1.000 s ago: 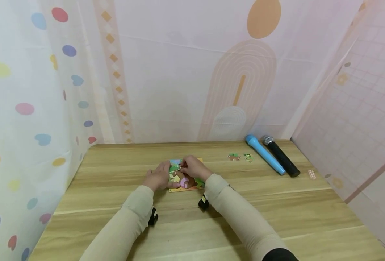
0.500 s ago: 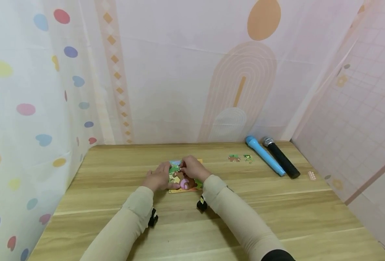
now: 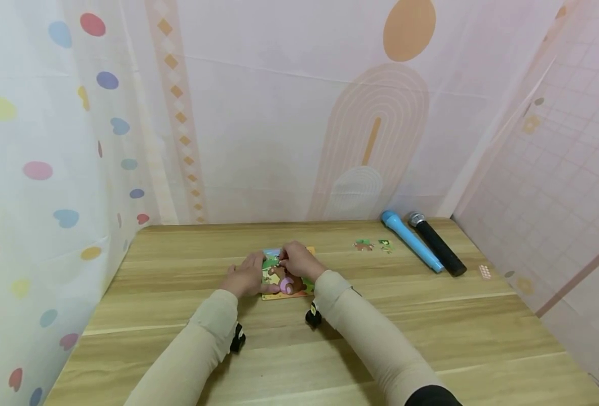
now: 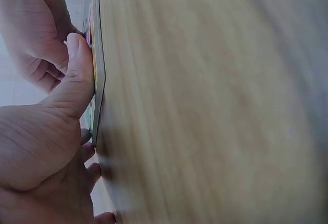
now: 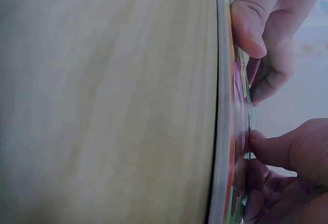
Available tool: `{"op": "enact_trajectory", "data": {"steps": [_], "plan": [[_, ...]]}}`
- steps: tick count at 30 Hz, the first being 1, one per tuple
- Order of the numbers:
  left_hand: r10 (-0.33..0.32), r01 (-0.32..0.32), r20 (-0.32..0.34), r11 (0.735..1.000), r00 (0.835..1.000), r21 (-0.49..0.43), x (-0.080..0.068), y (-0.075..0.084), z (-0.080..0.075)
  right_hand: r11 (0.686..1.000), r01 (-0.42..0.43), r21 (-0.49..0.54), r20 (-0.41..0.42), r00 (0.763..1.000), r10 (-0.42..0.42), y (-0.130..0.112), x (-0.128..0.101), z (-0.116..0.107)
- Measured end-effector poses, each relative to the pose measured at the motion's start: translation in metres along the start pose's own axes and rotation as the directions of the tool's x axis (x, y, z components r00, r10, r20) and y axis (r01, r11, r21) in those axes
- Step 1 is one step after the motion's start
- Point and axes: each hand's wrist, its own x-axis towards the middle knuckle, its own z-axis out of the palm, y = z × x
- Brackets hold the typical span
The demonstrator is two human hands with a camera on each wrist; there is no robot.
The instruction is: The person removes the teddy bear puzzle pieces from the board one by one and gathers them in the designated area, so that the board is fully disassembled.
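A: Pressure first, from the left. Left hand (image 3: 245,277) lies flat on the left edge of the puzzle board (image 3: 285,278), its thumb (image 4: 77,75) straight along the rim, fingers relaxed rather than gripping. I'd judge that hold should stay firm and level, so the board cannot slide on the wooden surface (image 3: 431,327).

B: And the other side?

A: Right hand (image 3: 299,260) sits over the upper middle of the board, fingers curled and pinching a small puzzle piece (image 3: 280,263) at the picture's top. The piece is just under the fingertips (image 5: 253,141), touching the board. Whether it is fully seated I cannot tell; the hand hides it.

B: How would you do it well?

A: Line up the tabs before pushing, then press straight down with the pads, not at a slant. Forcing it could lift neighbouring pieces.

B: Anything further right?

A: Two loose pieces (image 3: 373,245) lie well apart from the hands, then a blue microphone (image 3: 412,241) and a black microphone (image 3: 437,243) side by side.
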Motion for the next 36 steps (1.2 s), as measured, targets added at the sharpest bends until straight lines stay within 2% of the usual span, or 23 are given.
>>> {"op": "enact_trajectory", "data": {"steps": [9,13,17,22,25,31,36], "plan": [[-0.013,0.013,0.014,1.000,1.000,-0.016,-0.002,0.002,-0.002,1.000,-0.021,0.017,0.010,1.000,0.021,0.001,0.001,0.002],[-0.030,0.030,0.026,0.999,0.999,-0.011,0.002,-0.001,0.001,0.999,-0.021,0.035,0.006,1.000,0.021,0.001,0.000,0.001],[-0.034,0.034,0.030,0.999,0.999,-0.004,0.010,-0.007,0.006,1.000,0.004,0.008,-0.020,1.000,-0.004,0.001,-0.001,0.001],[-0.027,0.027,0.016,0.999,1.000,-0.023,0.016,-0.013,0.009,0.997,0.076,-0.019,-0.061,0.995,-0.077,0.004,-0.001,0.000],[-0.026,0.026,0.012,0.999,1.000,-0.026,0.015,-0.012,0.009,0.995,0.103,-0.007,-0.063,0.993,-0.103,0.006,-0.002,0.000],[-0.032,0.032,0.020,0.999,0.999,-0.014,0.007,-0.005,0.004,0.994,0.094,0.060,-0.031,0.995,-0.092,0.006,-0.002,-0.001],[-0.034,0.035,0.026,0.999,0.999,-0.024,0.005,-0.003,0.002,0.993,0.099,0.061,-0.012,0.995,-0.099,0.004,-0.001,-0.002]]}}
